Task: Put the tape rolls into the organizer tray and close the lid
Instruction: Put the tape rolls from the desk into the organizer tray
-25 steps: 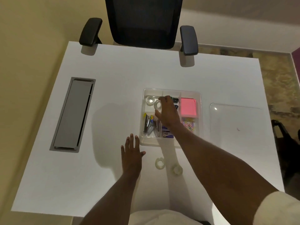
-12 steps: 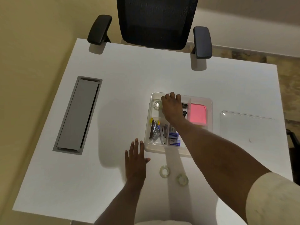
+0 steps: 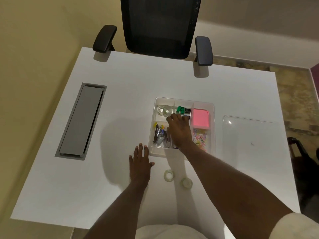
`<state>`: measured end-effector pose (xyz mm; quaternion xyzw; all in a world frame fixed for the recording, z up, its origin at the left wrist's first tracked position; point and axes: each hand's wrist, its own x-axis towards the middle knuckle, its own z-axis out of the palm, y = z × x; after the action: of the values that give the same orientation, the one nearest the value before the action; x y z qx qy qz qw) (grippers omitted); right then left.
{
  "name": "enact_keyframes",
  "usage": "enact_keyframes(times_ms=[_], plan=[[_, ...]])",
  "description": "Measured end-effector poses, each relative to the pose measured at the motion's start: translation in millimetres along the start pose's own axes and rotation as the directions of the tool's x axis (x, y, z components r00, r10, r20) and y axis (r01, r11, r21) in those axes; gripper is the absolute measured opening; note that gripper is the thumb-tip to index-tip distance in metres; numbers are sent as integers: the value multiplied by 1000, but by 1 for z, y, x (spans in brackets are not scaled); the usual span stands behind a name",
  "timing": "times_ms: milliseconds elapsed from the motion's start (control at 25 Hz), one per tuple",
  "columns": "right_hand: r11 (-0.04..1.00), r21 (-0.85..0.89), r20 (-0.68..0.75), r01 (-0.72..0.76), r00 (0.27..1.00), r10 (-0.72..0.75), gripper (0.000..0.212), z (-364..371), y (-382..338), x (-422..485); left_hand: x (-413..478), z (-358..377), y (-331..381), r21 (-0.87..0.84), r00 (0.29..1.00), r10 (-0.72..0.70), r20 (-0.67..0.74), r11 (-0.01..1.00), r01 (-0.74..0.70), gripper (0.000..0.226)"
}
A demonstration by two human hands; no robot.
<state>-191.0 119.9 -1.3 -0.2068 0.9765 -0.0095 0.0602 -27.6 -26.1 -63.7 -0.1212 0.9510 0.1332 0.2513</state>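
Note:
A clear organizer tray (image 3: 212,107) sits mid-table. Two clear tape rolls (image 3: 164,110) lie in its far-left compartment. My right hand (image 3: 179,131) hovers over the tray's middle, fingers spread, holding nothing. Two more tape rolls lie on the table in front of the tray: one (image 3: 168,175) nearer my left hand, another (image 3: 186,183) to its right. My left hand (image 3: 140,165) rests flat on the table, fingers apart, just left of the tray's near corner. The clear lid (image 3: 248,135) lies flat to the tray's right.
The tray also holds staplers (image 3: 159,135), green and black clips (image 3: 183,109), pink sticky notes (image 3: 200,119) and coloured paper clips (image 3: 200,137). A grey cable hatch (image 3: 81,120) is set into the table at left. A black office chair (image 3: 160,26) stands beyond the far edge.
My right hand set the tape roll into the far-left compartment and has drawn back toward me, empty. My left hand has stayed on the table.

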Motion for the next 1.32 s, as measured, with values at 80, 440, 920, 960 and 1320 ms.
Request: enact_keyframes(times_ms=[80, 440, 920, 960, 1320], plan=[[999, 16, -32, 31, 999, -30, 34, 3, -3, -33, -2, -5, 3, 2, 1000, -2, 19, 1000, 2, 85], [984, 176, 23, 23, 999, -27, 41, 26, 9, -151, -10, -19, -1, -14, 996, 52, 77, 999, -51, 97], [915, 292, 315, -278, 932, 182, 56, 64, 26, -246, -10, -15, -2, -12, 995, 69, 70, 998, -68, 97], [909, 299, 318, -292, 928, 194, 56, 65, 25, -248, -10, -14, -2, -17, 995, 70, 70, 997, -69, 97], [914, 330, 255, -235, 955, 153, 50, 60, 19, -229, -10, -12, -4, -32, 995, 74, 73, 997, -71, 97]])
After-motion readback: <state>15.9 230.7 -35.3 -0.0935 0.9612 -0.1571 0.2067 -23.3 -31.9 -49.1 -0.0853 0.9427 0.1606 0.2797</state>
